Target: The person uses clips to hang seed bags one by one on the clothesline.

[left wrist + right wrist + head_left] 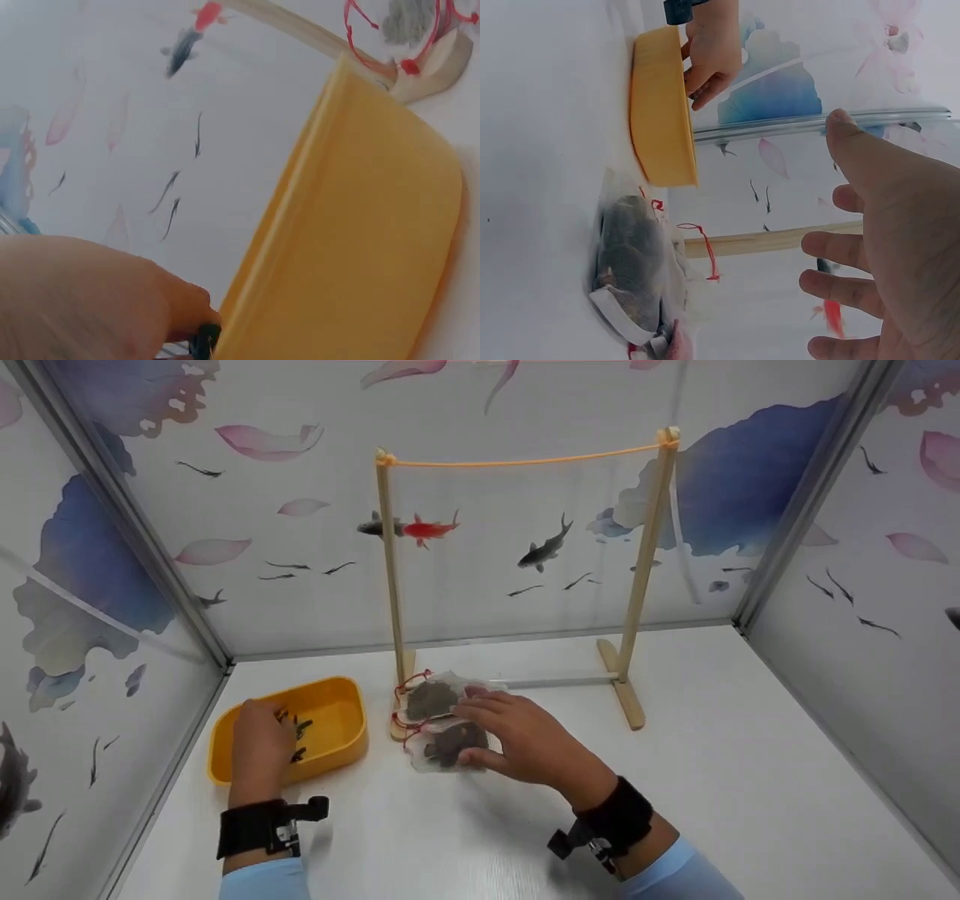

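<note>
My left hand point(262, 742) reaches over the near-left rim of a yellow plastic bin point(341, 750). Its fingertips pinch a small dark green piece point(204, 341), too hidden to tell its kind. Several more small dark green pieces point(301, 729) lie in the bin. To the right, my right hand point(529, 735) hovers with fingers extended beside sheer drawstring pouches with red cords. The nearer pouch point(450, 744) has dark contents; the pouch behind it point(431, 701) looks grey-green. From the right wrist view, my right hand point(907, 232) is apart from the pouches and holds nothing.
Behind the pouches stands a wooden frame point(641, 562) with an orange cord point(525, 462) strung between its two posts. A white bar point(562, 682) joins its feet low down. Printed panels point(480, 585) enclose the white table point(712, 750) at the back and sides.
</note>
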A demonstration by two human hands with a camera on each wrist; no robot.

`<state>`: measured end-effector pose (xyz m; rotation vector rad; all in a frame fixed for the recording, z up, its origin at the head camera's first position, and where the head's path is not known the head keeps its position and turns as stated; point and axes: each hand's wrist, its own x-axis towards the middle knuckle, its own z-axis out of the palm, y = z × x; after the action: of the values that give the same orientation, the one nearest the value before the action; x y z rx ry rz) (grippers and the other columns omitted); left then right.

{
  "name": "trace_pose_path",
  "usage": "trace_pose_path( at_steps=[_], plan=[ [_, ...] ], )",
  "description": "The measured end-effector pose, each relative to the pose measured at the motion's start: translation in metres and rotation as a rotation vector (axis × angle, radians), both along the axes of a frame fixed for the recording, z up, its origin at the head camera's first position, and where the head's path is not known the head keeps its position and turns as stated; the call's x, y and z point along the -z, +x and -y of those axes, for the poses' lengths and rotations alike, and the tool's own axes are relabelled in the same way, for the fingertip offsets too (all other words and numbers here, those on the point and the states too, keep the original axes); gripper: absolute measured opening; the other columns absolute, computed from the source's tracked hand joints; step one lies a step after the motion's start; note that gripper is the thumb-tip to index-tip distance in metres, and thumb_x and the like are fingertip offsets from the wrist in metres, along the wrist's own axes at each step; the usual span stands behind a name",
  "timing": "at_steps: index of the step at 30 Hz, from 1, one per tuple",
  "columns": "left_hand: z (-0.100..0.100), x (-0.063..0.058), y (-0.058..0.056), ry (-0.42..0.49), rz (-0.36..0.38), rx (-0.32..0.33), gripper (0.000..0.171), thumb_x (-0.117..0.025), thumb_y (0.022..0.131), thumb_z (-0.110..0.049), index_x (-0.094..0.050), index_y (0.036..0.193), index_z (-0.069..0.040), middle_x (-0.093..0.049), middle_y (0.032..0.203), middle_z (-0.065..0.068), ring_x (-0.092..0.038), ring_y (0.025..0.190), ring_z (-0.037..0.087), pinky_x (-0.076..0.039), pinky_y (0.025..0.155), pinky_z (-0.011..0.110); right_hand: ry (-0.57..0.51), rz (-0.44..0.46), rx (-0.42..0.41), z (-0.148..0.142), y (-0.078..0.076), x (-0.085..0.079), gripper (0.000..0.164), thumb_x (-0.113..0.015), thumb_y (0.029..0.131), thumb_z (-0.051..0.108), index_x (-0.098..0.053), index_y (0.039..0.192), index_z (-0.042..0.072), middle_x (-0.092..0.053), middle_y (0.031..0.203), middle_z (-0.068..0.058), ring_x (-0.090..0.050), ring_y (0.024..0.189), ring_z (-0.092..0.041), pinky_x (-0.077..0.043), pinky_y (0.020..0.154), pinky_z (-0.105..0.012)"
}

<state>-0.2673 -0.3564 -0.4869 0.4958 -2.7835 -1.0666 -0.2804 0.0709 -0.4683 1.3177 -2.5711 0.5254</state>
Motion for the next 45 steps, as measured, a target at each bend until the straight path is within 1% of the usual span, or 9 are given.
trace_pose_path(
  at_steps=[4,7,10,14,22,28,34,40,45],
  plan=[
    [-0.036,-0.016,-0.003,0.086,-0.175,0.031,0.042,-0.054,0.12,-0.015,-0.064,0.155,0.005,-0.053,0.153,0.027,-0.062,0.135,0.043,-0.058,0.112,0.055,-0.056,0.004,0.064,-0.011,-0.004,-0.007,0.065,-0.068,0.111,0.056,-0.059,0.166,0.022,-0.062,0.169,-0.002,-0.059,0.157,-0.027,-0.051,0.126,-0.056],
    [-0.07,-0.03,-0.002,0.15,-0.267,0.081,0.038,-0.057,0.121,-0.022,-0.071,0.152,-0.004,-0.06,0.145,0.018,-0.065,0.133,0.037,-0.059,0.111,0.045,-0.105,-0.037,0.092,-0.017,-0.006,-0.012,0.063,-0.072,0.11,0.052,-0.061,0.164,0.021,-0.067,0.164,-0.001,-0.063,0.151,-0.025,-0.055,0.122,-0.054],
    [-0.108,-0.04,0.0,0.228,-0.34,0.151,0.032,-0.062,0.119,-0.021,-0.078,0.145,-0.009,-0.065,0.135,0.013,-0.069,0.123,0.031,-0.06,0.101,0.029,-0.151,-0.092,0.098,-0.021,-0.007,-0.018,0.063,-0.077,0.108,0.048,-0.063,0.162,0.019,-0.07,0.159,-0.002,-0.067,0.146,-0.025,-0.058,0.119,-0.052],
    [-0.156,-0.046,0.007,0.318,-0.379,0.264,0.024,-0.069,0.115,-0.018,-0.085,0.133,-0.013,-0.068,0.121,0.008,-0.068,0.11,0.024,-0.057,0.091,0.019,-0.208,-0.143,0.085,-0.024,-0.008,-0.024,0.067,-0.082,0.104,0.047,-0.064,0.161,0.019,-0.075,0.152,-0.003,-0.072,0.139,-0.024,-0.062,0.114,-0.049],
    [-0.219,-0.044,0.005,0.323,-0.446,0.464,0.019,-0.074,0.111,-0.018,-0.088,0.125,-0.015,-0.074,0.107,0.001,-0.071,0.103,0.015,-0.06,0.088,0.029,-0.311,-0.192,0.012,-0.026,-0.011,-0.028,0.074,-0.096,0.093,0.033,-0.067,0.157,0.012,-0.079,0.142,-0.008,-0.076,0.131,-0.025,-0.066,0.106,-0.044],
    [-0.238,-0.041,0.008,0.4,-0.443,0.535,0.013,-0.077,0.11,-0.018,-0.087,0.117,-0.014,-0.078,0.111,0.005,-0.076,0.101,0.02,-0.064,0.086,0.032,-0.313,-0.144,0.004,-0.029,-0.01,-0.026,0.072,-0.098,0.091,0.018,-0.068,0.156,0.008,-0.082,0.129,-0.008,-0.078,0.122,-0.024,-0.067,0.101,-0.043],
    [-0.242,-0.042,0.009,0.431,-0.402,0.484,0.018,-0.079,0.109,-0.025,-0.084,0.125,-0.017,-0.082,0.113,0.004,-0.077,0.102,0.02,-0.064,0.087,0.037,-0.332,-0.096,0.044,-0.036,-0.01,-0.028,0.064,-0.094,0.094,0.011,-0.07,0.153,0.007,-0.083,0.127,-0.009,-0.08,0.119,-0.025,-0.067,0.102,-0.045],
    [-0.239,-0.042,0.003,0.284,-0.41,0.486,0.014,-0.079,0.109,-0.023,-0.085,0.119,-0.015,-0.081,0.109,0.002,-0.075,0.105,0.019,-0.063,0.092,0.042,-0.435,0.047,0.09,-0.044,-0.013,-0.032,0.046,-0.088,0.099,0.005,-0.075,0.143,0.005,-0.081,0.134,-0.012,-0.08,0.124,-0.029,-0.068,0.1,-0.046],
    [-0.224,-0.034,-0.011,0.085,-0.321,0.418,0.02,-0.077,0.109,-0.027,-0.085,0.12,-0.012,-0.078,0.114,0.004,-0.073,0.111,0.025,-0.062,0.101,0.05,-0.531,0.149,0.202,-0.052,-0.019,-0.033,0.043,-0.089,0.098,0.004,-0.077,0.138,0.005,-0.075,0.139,-0.014,-0.076,0.125,-0.03,-0.07,0.093,-0.038]
  ],
)
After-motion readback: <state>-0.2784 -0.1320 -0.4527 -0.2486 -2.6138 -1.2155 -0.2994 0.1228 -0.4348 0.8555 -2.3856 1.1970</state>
